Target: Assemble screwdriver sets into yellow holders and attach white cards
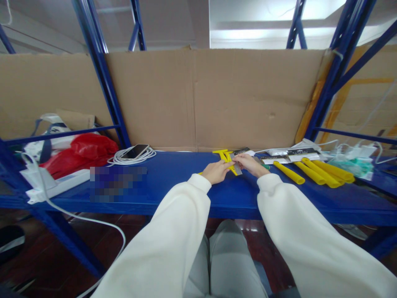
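My left hand [214, 171] is closed around a yellow plastic T-shaped piece [223, 155], pressing it near the blue shelf top. My right hand [248, 163] pinches a flat grey metal blade [237, 169] right beside the yellow piece. Whether blade and yellow piece are joined is hidden by my fingers. Just behind my right hand lies a dark packet [242, 151]. A small green thing [266, 166] shows by my right wrist.
Several yellow tubes [289, 173] lie to the right, in front of black-and-white packets [303, 154]. A phone [135, 151] rests on a coiled white cable [119, 159] at left, near a red bag [89, 151] and a white power strip [66, 184]. Cardboard [155, 99] walls the back.
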A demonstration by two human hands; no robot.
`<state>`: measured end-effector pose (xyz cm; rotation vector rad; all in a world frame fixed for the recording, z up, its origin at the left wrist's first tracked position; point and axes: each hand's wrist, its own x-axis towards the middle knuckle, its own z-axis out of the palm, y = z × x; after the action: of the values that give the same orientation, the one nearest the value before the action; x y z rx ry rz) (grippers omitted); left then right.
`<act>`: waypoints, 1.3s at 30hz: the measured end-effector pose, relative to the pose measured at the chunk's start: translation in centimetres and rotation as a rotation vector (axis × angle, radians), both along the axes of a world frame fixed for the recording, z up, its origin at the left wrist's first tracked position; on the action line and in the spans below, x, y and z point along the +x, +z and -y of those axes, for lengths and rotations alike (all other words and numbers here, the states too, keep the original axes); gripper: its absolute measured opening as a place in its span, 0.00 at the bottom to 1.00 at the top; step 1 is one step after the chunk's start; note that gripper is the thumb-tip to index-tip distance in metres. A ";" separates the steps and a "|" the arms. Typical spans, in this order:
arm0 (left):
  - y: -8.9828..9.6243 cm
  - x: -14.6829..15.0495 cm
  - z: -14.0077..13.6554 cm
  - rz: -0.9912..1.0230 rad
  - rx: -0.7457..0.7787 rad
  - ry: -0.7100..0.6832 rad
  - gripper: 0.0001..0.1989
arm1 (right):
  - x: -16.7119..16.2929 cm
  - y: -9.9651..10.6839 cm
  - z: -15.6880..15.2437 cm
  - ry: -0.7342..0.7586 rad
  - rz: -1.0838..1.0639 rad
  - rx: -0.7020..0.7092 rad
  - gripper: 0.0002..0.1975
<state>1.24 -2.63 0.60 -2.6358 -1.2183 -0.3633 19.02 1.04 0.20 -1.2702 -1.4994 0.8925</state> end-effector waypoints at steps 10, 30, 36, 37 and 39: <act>-0.2 -0.8 -1.8 0.114 -0.047 0.178 0.24 | 2.4 -1.0 -2.3 -0.362 0.553 0.261 0.08; -0.5 -1.0 -2.2 0.099 -0.071 0.177 0.24 | 0.4 -0.1 -2.9 -0.435 1.042 -0.033 0.13; -0.3 -1.0 -2.0 0.090 -0.071 0.176 0.24 | 0.9 -0.2 -2.6 -0.514 1.003 -0.020 0.14; -0.3 -1.0 -2.0 0.089 -0.073 0.175 0.24 | 1.2 -0.2 -2.5 -0.531 0.971 -0.008 0.14; -0.3 -1.0 -1.9 0.089 -0.074 0.174 0.24 | 1.7 -0.1 -2.3 -0.570 0.887 0.041 0.13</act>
<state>0.23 -0.76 0.35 -2.5736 -1.5040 -0.4154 20.75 3.34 0.14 -2.0601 -1.6134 -0.1219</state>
